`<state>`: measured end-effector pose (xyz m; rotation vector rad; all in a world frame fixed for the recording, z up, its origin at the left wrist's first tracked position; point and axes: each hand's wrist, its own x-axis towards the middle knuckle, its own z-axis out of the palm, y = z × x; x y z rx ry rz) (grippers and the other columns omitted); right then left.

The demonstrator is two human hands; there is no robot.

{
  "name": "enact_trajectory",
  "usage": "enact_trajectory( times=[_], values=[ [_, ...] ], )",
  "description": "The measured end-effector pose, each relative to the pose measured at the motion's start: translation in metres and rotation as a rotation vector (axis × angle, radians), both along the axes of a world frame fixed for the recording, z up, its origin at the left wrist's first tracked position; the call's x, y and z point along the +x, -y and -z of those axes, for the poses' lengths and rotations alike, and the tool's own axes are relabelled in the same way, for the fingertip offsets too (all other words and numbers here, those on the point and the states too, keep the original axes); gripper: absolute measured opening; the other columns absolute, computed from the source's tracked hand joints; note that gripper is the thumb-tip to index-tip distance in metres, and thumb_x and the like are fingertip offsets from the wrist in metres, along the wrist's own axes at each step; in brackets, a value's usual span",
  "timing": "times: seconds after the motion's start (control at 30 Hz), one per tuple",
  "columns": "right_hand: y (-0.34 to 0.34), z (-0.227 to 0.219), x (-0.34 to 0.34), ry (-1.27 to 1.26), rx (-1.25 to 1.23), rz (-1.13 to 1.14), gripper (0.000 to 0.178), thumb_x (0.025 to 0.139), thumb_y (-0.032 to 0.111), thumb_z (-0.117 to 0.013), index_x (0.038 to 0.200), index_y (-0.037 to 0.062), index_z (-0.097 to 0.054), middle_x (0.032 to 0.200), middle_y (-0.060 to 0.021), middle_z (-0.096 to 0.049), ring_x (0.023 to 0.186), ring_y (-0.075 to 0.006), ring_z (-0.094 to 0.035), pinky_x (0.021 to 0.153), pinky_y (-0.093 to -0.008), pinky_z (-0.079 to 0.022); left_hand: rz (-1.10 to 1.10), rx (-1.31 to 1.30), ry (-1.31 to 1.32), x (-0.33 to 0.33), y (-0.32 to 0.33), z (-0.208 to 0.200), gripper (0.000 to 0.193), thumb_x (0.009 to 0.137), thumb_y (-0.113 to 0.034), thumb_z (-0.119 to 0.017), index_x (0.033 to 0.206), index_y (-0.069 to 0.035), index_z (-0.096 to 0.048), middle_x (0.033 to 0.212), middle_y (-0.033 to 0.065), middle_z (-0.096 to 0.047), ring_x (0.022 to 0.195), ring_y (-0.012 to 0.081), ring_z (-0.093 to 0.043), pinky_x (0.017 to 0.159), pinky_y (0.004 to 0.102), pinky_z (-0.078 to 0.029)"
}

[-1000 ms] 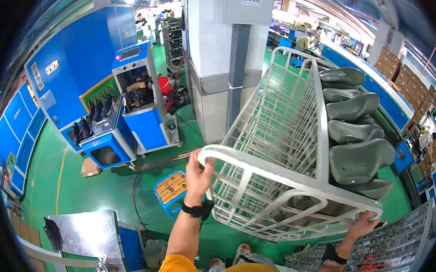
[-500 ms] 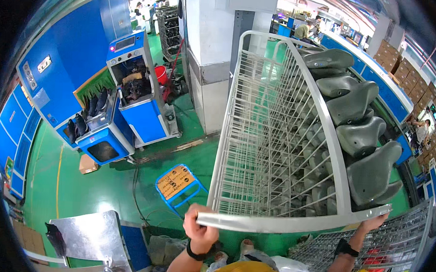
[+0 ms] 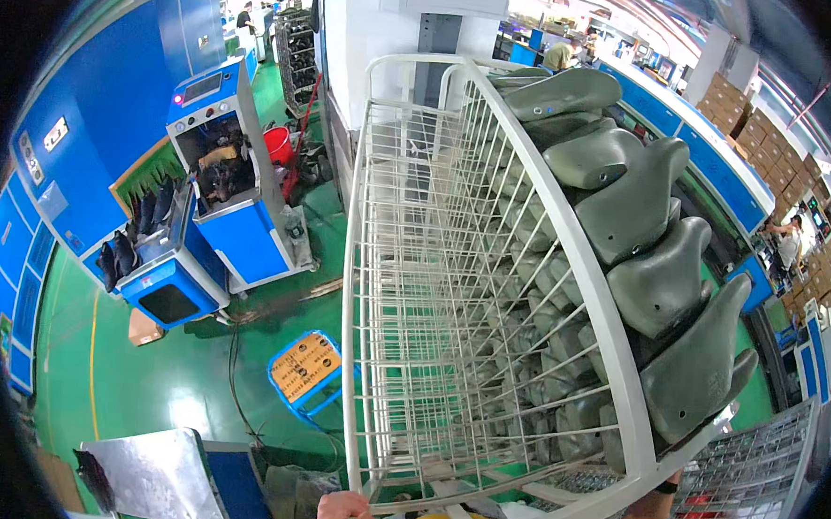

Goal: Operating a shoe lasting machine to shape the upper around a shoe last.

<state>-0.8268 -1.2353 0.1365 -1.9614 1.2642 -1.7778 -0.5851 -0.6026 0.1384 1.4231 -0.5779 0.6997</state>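
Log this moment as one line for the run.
left hand: gripping white wire rack | right hand: hidden behind rack | rack right side: grey-green moulded forms | left of rack: blue-framed stool

Dark lettering on the tan top of a blue stool, illegible pale label on a blue cabinet

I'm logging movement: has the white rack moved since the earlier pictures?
Yes. The white rack has moved left relative to the pillar: its far end, earlier right of the pillar, now overlaps it in view.
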Motion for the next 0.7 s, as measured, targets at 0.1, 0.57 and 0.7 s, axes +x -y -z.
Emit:
enact_trajectory(
  times=[0.1,0.57,0.7],
  values=[
    [0.012,0.02,0.015,-0.038,0.059,-0.051,0.043,0.104,0.038,-0.049,0.119,-0.0005,-0.058,0.099,-0.0172,-0.066,0.092,-0.0299,-0.065,0.082,-0.0433,-0.05,-0.09,-0.014,0.08,-0.001,0.009,0.007,0.029,0.095,-0.018,-0.066,0.114,0.002,-0.054,0.076,0.0158,-0.061,0.059,0.0231,-0.054,0.055,0.0355,-0.044],
    [0.037,0.101,0.098,-0.261,0.277,-0.406,0.041,0.105,0.037,-0.047,0.123,0.0007,-0.057,0.104,-0.0173,-0.065,0.096,-0.0303,-0.064,0.085,-0.0423,-0.05,-0.467,0.192,-0.155,-0.025,0.061,-0.004,0.031,0.09,-0.01,-0.072,0.104,-0.005,-0.045,0.078,0.0101,-0.06,0.067,0.0199,-0.055,0.066,0.0381,-0.047],
    [0.04,0.099,0.132,-0.355,0.269,-0.518,0.041,0.105,0.036,-0.046,0.124,0.0011,-0.057,0.105,-0.0173,-0.065,0.098,-0.0304,-0.064,0.086,-0.042,-0.05,-0.317,0.065,-0.157,-0.032,0.068,0.012,0.033,0.087,-0.007,-0.076,0.099,-0.007,-0.045,0.076,0.008,-0.062,0.066,0.0191,-0.056,0.065,0.0354,-0.047]
  ],
)
